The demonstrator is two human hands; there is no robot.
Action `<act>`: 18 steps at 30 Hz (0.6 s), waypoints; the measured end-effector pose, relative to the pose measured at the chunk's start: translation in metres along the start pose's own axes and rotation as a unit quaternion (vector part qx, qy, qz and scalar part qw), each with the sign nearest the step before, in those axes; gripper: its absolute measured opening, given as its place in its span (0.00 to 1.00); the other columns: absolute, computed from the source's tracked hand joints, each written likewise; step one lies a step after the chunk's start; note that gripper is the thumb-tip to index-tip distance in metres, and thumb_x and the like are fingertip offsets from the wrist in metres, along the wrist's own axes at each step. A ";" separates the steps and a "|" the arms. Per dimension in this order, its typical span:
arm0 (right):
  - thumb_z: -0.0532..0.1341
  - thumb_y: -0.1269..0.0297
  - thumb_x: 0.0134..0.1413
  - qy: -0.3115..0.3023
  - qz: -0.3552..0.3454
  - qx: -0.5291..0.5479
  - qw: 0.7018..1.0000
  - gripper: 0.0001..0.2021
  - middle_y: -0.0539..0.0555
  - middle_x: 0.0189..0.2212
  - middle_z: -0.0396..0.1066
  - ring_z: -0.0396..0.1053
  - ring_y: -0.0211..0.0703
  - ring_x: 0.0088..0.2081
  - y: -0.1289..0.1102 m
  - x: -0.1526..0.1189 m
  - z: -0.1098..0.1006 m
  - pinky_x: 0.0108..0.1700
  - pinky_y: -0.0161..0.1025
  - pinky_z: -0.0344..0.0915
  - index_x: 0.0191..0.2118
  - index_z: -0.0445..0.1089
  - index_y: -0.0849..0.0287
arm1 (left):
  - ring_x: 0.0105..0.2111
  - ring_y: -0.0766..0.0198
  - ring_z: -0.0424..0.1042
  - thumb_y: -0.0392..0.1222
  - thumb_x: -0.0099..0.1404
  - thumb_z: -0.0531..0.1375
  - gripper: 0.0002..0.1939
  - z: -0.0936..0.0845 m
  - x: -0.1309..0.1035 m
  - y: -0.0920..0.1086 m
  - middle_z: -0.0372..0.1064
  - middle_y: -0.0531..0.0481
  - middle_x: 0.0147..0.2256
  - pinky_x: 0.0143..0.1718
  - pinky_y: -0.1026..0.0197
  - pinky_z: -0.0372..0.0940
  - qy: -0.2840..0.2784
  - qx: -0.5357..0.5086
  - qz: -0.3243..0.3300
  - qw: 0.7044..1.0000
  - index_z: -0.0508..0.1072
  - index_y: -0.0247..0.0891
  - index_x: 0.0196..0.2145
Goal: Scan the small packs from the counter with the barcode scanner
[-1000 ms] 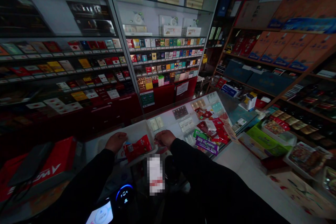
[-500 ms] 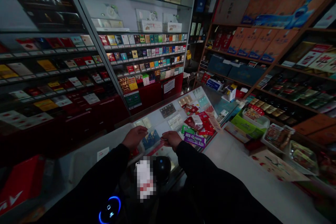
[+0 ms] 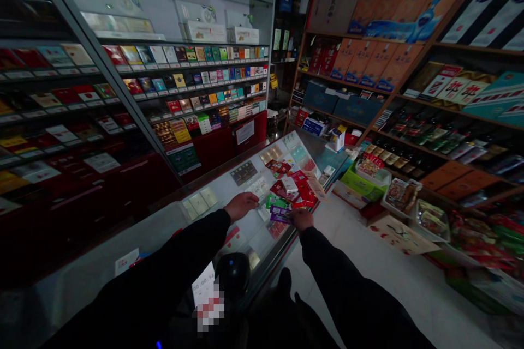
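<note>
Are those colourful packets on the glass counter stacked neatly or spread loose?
Spread loose. The packets lie flat, overlapping at odd angles on the glass counter; the right hand touches the nearest ones.

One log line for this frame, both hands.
left hand: flat on glass counter | right hand: at purple packet | beyond: red packets

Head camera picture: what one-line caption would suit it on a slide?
In a dim shop, left hand rests on the glass counter while right hand reaches the small packets.

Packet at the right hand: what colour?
Purple, in the head view: the packet lies by the right hand.
</note>
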State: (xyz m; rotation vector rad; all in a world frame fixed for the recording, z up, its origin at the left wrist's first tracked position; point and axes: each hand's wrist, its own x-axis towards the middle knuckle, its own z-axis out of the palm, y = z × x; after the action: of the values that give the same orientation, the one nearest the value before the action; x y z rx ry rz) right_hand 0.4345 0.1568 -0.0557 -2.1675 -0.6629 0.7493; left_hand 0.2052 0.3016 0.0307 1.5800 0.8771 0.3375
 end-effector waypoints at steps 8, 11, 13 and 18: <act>0.64 0.61 0.45 0.081 0.055 -0.051 0.994 0.15 0.56 0.36 0.79 0.76 0.49 0.41 0.042 0.028 -0.020 0.37 0.36 0.67 0.39 0.79 0.60 | 0.36 0.60 0.69 0.38 0.50 0.61 0.17 0.038 0.034 -0.001 0.76 0.48 0.36 0.34 0.62 0.61 -0.067 0.039 -0.069 0.995 0.76 0.36 0.40; 0.64 0.61 0.46 0.074 0.062 -0.052 0.994 0.15 0.56 0.36 0.79 0.76 0.48 0.41 0.047 0.031 -0.018 0.37 0.35 0.67 0.40 0.79 0.60 | 0.37 0.61 0.69 0.37 0.50 0.61 0.18 0.048 0.042 -0.005 0.75 0.48 0.38 0.33 0.64 0.60 -0.080 0.024 -0.104 0.991 0.75 0.38 0.41; 0.63 0.61 0.47 0.062 0.060 -0.057 0.995 0.13 0.56 0.35 0.79 0.76 0.48 0.40 0.047 0.032 -0.018 0.37 0.35 0.67 0.39 0.79 0.59 | 0.38 0.61 0.68 0.38 0.50 0.61 0.17 0.053 0.047 -0.008 0.75 0.48 0.40 0.32 0.64 0.59 -0.089 0.022 -0.123 0.988 0.74 0.39 0.41; 0.64 0.65 0.45 0.060 0.067 -0.052 0.995 0.11 0.55 0.36 0.79 0.76 0.46 0.39 0.047 0.034 -0.018 0.37 0.34 0.68 0.37 0.77 0.58 | 0.39 0.61 0.68 0.40 0.47 0.62 0.18 0.060 0.057 -0.020 0.74 0.49 0.43 0.34 0.64 0.59 -0.099 0.010 -0.159 0.982 0.73 0.40 0.39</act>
State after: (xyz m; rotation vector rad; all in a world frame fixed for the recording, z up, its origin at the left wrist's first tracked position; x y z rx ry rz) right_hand 0.4809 0.1424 -0.0917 -2.3506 -0.5080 0.6595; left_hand 0.2762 0.2975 -0.0162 1.4337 0.9605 -0.0555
